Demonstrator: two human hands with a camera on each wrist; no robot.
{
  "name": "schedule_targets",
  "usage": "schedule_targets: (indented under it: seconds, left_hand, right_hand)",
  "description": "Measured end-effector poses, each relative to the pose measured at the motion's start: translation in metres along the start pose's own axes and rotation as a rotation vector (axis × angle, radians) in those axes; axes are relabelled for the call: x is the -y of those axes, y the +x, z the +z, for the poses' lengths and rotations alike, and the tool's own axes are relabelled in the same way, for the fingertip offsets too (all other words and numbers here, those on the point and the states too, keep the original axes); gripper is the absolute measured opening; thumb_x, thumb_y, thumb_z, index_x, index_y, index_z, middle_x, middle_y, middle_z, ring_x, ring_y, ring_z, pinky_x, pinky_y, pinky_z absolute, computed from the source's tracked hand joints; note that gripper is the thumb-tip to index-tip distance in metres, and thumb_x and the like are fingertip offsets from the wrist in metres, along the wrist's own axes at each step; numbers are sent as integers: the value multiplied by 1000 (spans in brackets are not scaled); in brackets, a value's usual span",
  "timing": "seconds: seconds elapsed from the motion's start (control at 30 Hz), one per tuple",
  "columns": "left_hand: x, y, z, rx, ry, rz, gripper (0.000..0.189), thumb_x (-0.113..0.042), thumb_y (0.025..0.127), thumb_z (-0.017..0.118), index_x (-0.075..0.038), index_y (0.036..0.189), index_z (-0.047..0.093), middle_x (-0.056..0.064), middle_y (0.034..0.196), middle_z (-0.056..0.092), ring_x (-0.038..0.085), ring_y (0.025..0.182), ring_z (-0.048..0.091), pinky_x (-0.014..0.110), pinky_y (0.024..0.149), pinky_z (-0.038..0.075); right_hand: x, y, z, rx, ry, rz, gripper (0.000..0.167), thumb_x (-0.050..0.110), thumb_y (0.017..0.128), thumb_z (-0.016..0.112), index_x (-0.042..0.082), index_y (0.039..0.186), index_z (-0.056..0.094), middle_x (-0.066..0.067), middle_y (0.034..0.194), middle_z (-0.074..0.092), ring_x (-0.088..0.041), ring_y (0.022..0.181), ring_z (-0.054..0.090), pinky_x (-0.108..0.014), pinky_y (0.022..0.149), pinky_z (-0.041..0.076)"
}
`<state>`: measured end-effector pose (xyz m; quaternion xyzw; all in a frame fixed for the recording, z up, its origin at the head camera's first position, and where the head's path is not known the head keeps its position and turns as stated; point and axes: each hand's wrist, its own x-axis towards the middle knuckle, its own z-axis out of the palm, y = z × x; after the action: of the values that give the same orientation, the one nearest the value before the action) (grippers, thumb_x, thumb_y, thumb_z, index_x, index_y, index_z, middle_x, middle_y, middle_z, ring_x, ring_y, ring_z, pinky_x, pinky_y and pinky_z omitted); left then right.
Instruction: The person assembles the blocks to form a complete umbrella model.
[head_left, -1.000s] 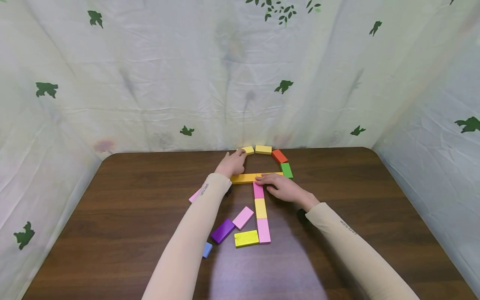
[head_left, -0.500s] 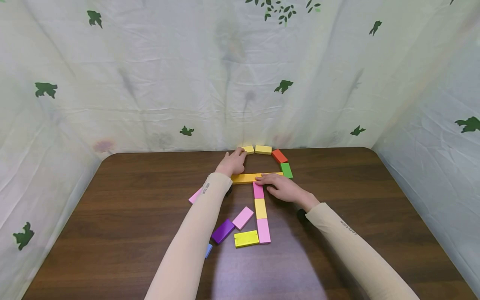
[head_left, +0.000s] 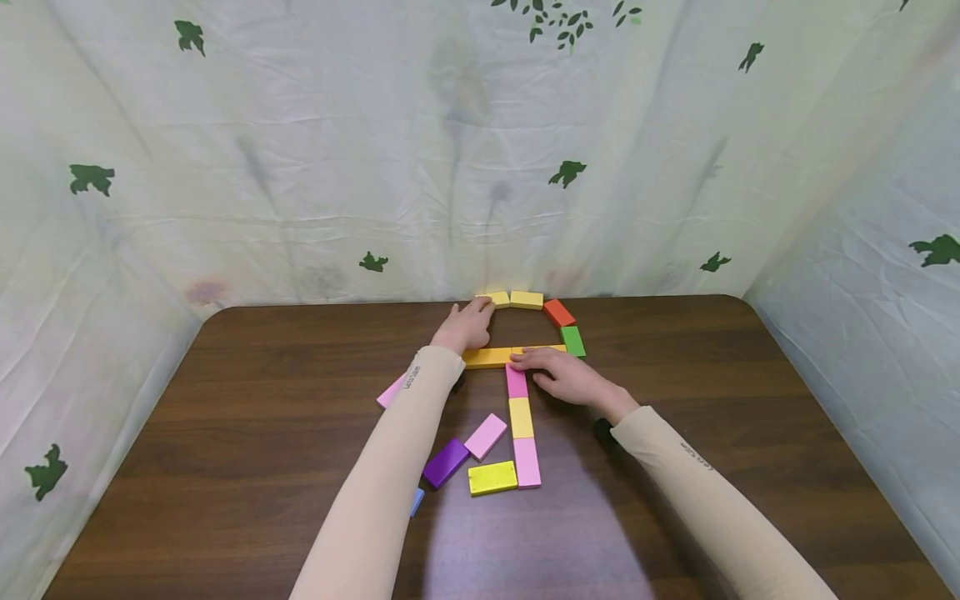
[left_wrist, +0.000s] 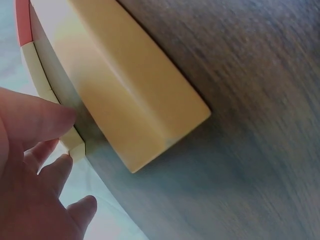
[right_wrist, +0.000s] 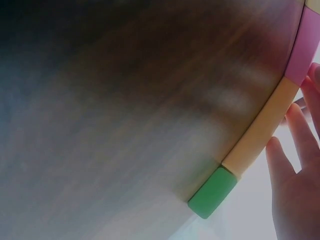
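At the table's back edge, my left hand [head_left: 467, 325] pinches a pale yellow block [head_left: 498, 299] between thumb and fingers, near its left end. The left wrist view shows that block's end [left_wrist: 76, 146] beside the fingertips. My right hand [head_left: 566, 375] rests with relaxed fingers at the row of two orange blocks [head_left: 487, 358], just above the pink block [head_left: 517, 382]. In the right wrist view its fingertips lie along the orange block [right_wrist: 262, 130]. A second pale yellow block [head_left: 527, 300], a red block [head_left: 559, 312] and a green block [head_left: 573, 341] curve round to the orange row.
Below the pink block run a yellow block [head_left: 521, 417] and a light pink block [head_left: 528, 462]. A bright yellow block [head_left: 492, 478], pink block [head_left: 486, 436] and purple block [head_left: 446, 463] lie left. My left sleeve partly covers another pink block [head_left: 390, 392] and a blue block [head_left: 417, 502].
The pale yellow block under my left hand has shifted very slightly, close to its neighbour. My right hand has stayed in place.
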<state>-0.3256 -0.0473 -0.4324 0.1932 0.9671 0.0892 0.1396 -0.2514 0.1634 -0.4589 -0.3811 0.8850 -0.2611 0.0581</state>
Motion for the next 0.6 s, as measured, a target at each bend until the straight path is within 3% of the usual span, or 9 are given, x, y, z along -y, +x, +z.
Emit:
schedule_targets:
  seconds: [0.3, 0.6]
  left_hand:
    - [4, -3, -1, 7, -14, 6, 59, -5, 95, 41, -9, 152, 26, 7, 157, 19, 23, 143, 15, 47, 114, 8]
    - [21, -16, -8, -17, -49, 67, 60, 0, 93, 38, -11, 151, 28, 8, 156, 24, 23, 142, 21, 48, 113, 12]
  right_hand:
    - [0, 0, 1, 4, -3, 7, 40, -2, 91, 54, 4, 130, 60, -11, 135, 54, -28, 130, 43, -43, 106, 34]
    - [0, 0, 1, 5, 8, 12, 40, -1, 92, 54, 4, 130, 59, -10, 136, 54, -29, 130, 43, -45, 105, 34]
